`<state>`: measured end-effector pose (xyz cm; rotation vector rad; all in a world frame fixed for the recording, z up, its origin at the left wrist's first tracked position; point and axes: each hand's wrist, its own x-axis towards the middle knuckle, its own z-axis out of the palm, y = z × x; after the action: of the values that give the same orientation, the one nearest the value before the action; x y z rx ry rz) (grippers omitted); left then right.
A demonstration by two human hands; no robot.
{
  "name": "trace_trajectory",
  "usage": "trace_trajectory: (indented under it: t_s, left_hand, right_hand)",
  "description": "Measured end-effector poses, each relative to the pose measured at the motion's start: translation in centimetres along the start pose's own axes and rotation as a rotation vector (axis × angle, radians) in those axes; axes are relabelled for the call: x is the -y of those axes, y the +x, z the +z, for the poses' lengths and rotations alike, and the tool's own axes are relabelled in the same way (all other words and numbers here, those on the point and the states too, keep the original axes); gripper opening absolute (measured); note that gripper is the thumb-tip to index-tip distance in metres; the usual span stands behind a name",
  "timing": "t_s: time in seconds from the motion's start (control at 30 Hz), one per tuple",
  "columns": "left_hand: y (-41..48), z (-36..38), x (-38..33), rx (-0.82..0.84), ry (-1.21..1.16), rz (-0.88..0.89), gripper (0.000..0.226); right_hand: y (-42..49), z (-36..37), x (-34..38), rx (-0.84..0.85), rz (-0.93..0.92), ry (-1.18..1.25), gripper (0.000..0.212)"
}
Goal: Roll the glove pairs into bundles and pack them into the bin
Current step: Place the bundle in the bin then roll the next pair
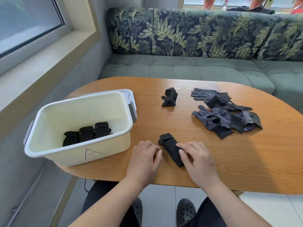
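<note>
A black rolled glove bundle [170,148] lies on the wooden table [229,153] near its front edge. My right hand [195,158] rests on the bundle's right side, fingertips pressing it. Just left of the bundle, my left hand [145,157] lies on the table with its fingers curled and nothing in it. The cream bin [78,154] marked "A" stands at the left with three rolled bundles [86,133] inside. A loose pile of dotted black gloves [224,115] lies at the right. One partly folded black glove [169,97] lies alone further back.
The bin's white lid [131,99] lies under and behind the bin. A green bench seat [180,66] with a leaf-patterned backrest runs behind the table. A window sill [41,51] lies to the left. My legs and black shoes show below the table edge.
</note>
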<state>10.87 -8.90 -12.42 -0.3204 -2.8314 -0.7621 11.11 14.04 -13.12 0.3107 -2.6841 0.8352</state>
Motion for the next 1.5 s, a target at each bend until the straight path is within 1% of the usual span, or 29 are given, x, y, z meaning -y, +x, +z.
trace_trajectory:
  t_s: [0.13,0.3,0.4,0.53,0.63,0.73,0.77,0.83,0.9,1.0,1.03,1.13,1.23,1.3,1.37,1.5]
  left_hand:
    - [0.7,-0.5,-0.6,0.119,-0.046,-0.073,0.031]
    - [1.8,-0.7,-2.5,0.243,-0.166,-0.199,0.035]
    - [2.5,-0.9,-3.9,0.283,-0.225,-0.282,0.035]
    - [3.2,-1.4,-5.6,0.301,-0.343,-0.403,0.033]
    - [3.5,-1.4,-6.0,0.286,-0.372,-0.466,0.03]
    - [3.7,-1.4,-5.9,0.249,-0.442,-0.544,0.026]
    - [3.6,-1.4,-5.8,0.235,-0.506,-0.583,0.026]
    - [3.3,-1.5,-5.7,0.202,-0.717,-0.678,0.028]
    - [3.0,-1.7,-5.5,0.16,-0.901,-0.749,0.031]
    - [2.6,-2.7,-5.3,0.137,-0.973,-0.746,0.03]
    - [2.5,-3.3,-5.3,0.136,-0.995,-0.737,0.029]
    - [2.3,-5.2,-5.8,0.146,-1.061,-0.693,0.029]
    - [2.5,-7.1,-6.5,0.141,-1.068,-0.635,0.029]
    - [2.8,-8.4,-6.7,0.121,-1.053,-0.589,0.031]
    - [3.2,-9.9,-6.7,0.096,-1.029,-0.543,0.03]
    - [4.4,-13.3,-6.0,0.032,-0.983,-0.464,0.023]
  right_hand:
    - [0.1,-0.3,-0.3,-0.005,0.021,0.101,0.012]
    - [0.2,-0.6,-0.2,0.018,0.051,0.15,0.016]
    - [0.2,-0.6,-0.2,0.022,0.068,0.153,0.018]
    - [0.3,-0.7,-0.1,0.026,0.082,0.154,0.022]
    - [0.2,-0.8,0.0,0.036,0.099,0.173,0.024]
    - [0.3,-1.1,0.2,0.036,0.189,0.256,0.022]
    - [0.4,-1.3,0.3,0.029,0.235,0.296,0.019]
    - [0.7,-1.8,0.4,0.011,0.331,0.381,0.015]
    - [1.1,-2.2,0.8,0.015,0.39,0.419,0.01]
    - [1.9,-2.2,1.6,0.058,0.482,0.473,0.005]
    - [2.2,-2.2,2.0,0.073,0.517,0.508,0.008]
    - [2.9,-2.1,3.2,0.123,0.551,0.644,0.028]
    - [3.5,-2.7,5.2,0.151,0.574,0.84,0.032]
    - [4.2,-3.5,6.6,0.118,0.56,0.933,0.031]
    - [5.1,-4.4,8.0,0.084,0.529,0.993,0.026]
    - [7.4,-5.9,10.8,0.12,0.451,1.031,0.027]
